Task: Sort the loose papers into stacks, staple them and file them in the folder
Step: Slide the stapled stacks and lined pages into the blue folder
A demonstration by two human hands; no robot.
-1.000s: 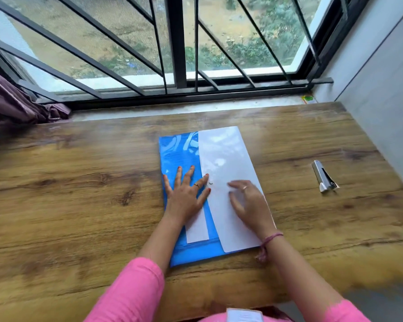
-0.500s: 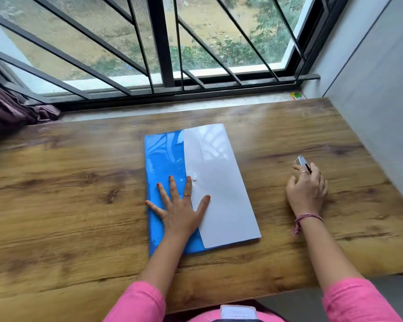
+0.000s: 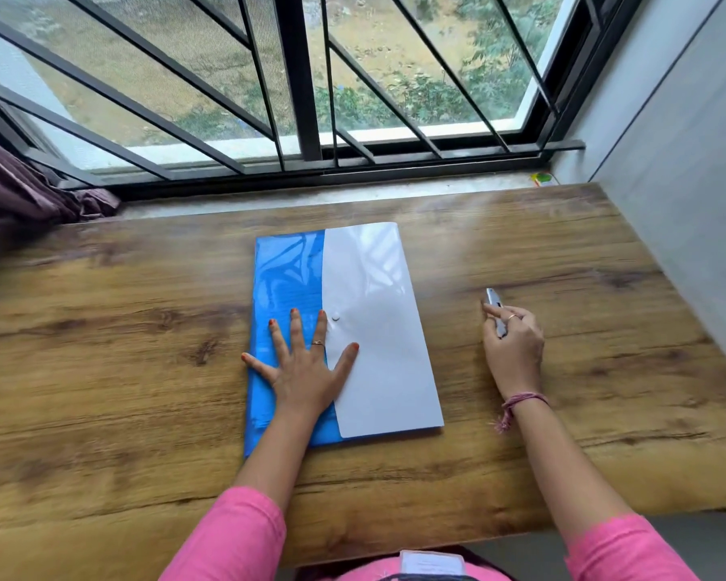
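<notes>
**On the wooden surface: folder closed, stapler in hand**

On the wooden surface [image 3: 101, 371], just below the barred window [image 3: 302, 77], a blue folder [image 3: 286, 270] is seen lying flat with its white flap [image 3: 378, 329] folded over and a small snap button [image 3: 336, 317] near the flap's edge. No loose papers are visible outside it, so the filing is judged to be nearly or wholly finished, and the step in hand appears to be tidying away the stapler [image 3: 494, 306].

For this step to be done well, the folder should be kept pinned flat so that it does not slide, and the stapler should be lifted clear of the surface rather than dragged. Whether the button is fully pressed home cannot be told and is worth checking.

The left hand [image 3: 307, 366] is laid palm down with its fingers spread wide, across the seam where blue cover and white flap meet; nothing is grasped by it. The right hand [image 3: 514, 337], well apart from the folder on the right, is curled round the stapler, whose silver tip is seen poking out beyond the fingers. A small coloured object [image 3: 542, 178] is seen on the sill at the far corner.
</notes>
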